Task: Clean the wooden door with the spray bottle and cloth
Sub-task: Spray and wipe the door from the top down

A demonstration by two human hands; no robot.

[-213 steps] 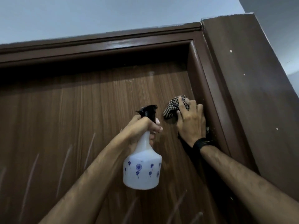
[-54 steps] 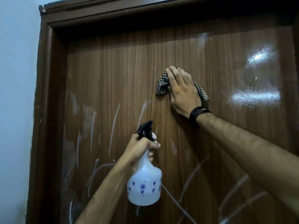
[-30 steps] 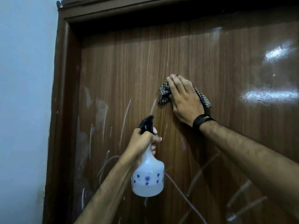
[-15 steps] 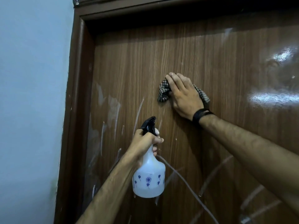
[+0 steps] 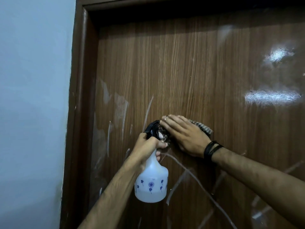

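The brown wooden door [image 5: 189, 66] fills the view, with whitish streaks across its lower and left parts. My left hand [image 5: 148, 144] grips the neck of a white spray bottle [image 5: 151, 184] with blue flower prints and a black trigger head. Flat on the door just right of the bottle's head, my right hand [image 5: 184, 134] presses a checked cloth [image 5: 204, 128] with straight fingers. Most of the cloth is hidden under that hand. A black band sits on the right wrist.
A dark brown door frame [image 5: 77, 113] runs down the left side and along the top. A pale blue wall [image 5: 33, 104] lies left of the frame. Glossy light reflections [image 5: 270, 96] show on the door's right part.
My right hand has slid the cloth down the door until it sits right beside the bottle's head. The view has shifted left. The left hand still holds the bottle.
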